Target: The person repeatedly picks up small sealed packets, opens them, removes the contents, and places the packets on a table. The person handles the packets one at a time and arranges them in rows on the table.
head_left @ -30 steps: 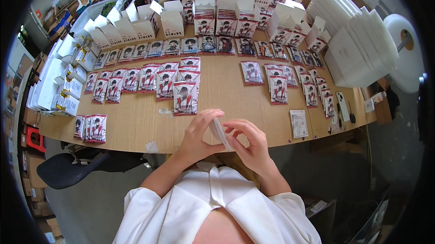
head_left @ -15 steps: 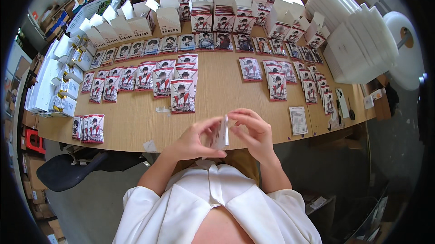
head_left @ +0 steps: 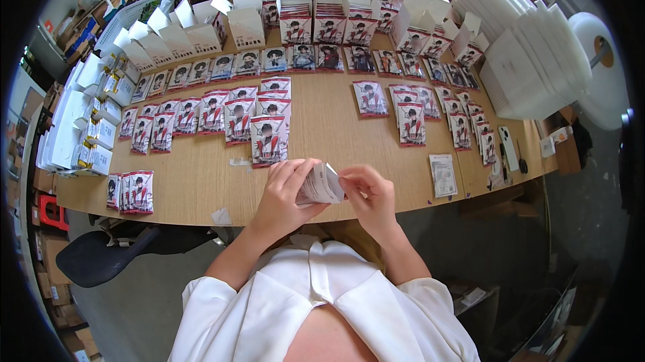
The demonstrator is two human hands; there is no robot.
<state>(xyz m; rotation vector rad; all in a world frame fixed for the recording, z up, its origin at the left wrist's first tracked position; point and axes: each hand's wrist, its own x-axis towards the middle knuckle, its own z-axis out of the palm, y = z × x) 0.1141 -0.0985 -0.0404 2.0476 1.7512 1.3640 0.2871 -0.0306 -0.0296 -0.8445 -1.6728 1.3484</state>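
Above the table's front edge, my left hand [head_left: 284,195] is closed round a small foil packet [head_left: 321,186], its pale printed back turned upward. The packet bulges and tilts, and its right end looks loose or parted. At that end my right hand [head_left: 371,202] has its fingers bent and pinched together, the tips touching the packet's edge. Whether anything is inside the packet is hidden. Just beyond my left hand lies a pile of red and white picture packets [head_left: 269,141].
Similar packets lie in overlapping rows left and right, with a small group [head_left: 138,192] at front left. White open boxes [head_left: 247,28] line the back. A single packet [head_left: 443,176], a phone [head_left: 508,147] and scissors [head_left: 522,160] lie at right. White plastic bins [head_left: 531,59] stand at far right.
The packet has turned from edge-on to showing its printed back. My left hand has wrapped over it, and my right fingers have drawn together at its right end.
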